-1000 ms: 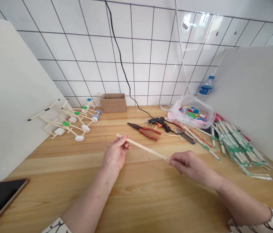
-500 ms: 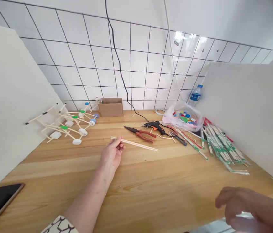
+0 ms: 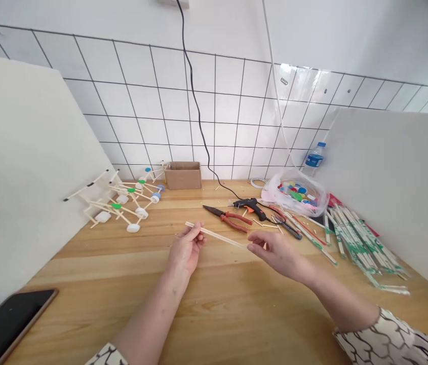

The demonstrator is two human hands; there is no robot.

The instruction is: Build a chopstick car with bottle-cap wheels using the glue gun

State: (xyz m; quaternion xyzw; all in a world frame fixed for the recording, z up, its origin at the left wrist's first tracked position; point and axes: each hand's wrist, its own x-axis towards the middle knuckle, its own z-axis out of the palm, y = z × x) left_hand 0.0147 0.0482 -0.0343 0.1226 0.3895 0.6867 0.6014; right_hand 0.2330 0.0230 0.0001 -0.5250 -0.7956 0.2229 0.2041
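Observation:
Both my hands hold a thin pair of wooden chopsticks point(image 3: 219, 235) just above the wooden table point(image 3: 214, 304). My left hand point(image 3: 187, 251) pinches its left end between thumb and fingers. My right hand point(image 3: 274, 252) pinches the right end with its fingertips. The stick lies almost level, slanting down to the right. Red-handled pliers point(image 3: 229, 218) lie on the table just beyond the stick.
A black glue gun point(image 3: 250, 205) with its cord, scissors point(image 3: 287, 227), a plastic bag of coloured bottle caps point(image 3: 297, 192) and wrapped chopsticks point(image 3: 358, 241) lie at the right. Stick-and-cap models point(image 3: 122, 203) and a cardboard box point(image 3: 182, 175) sit back left. A dark phone point(image 3: 6, 324) lies front left. White boards stand either side.
My right hand let go of the stick and dropped toward the table's front edge, then came back up and took hold of the right end again. My left hand kept its hold.

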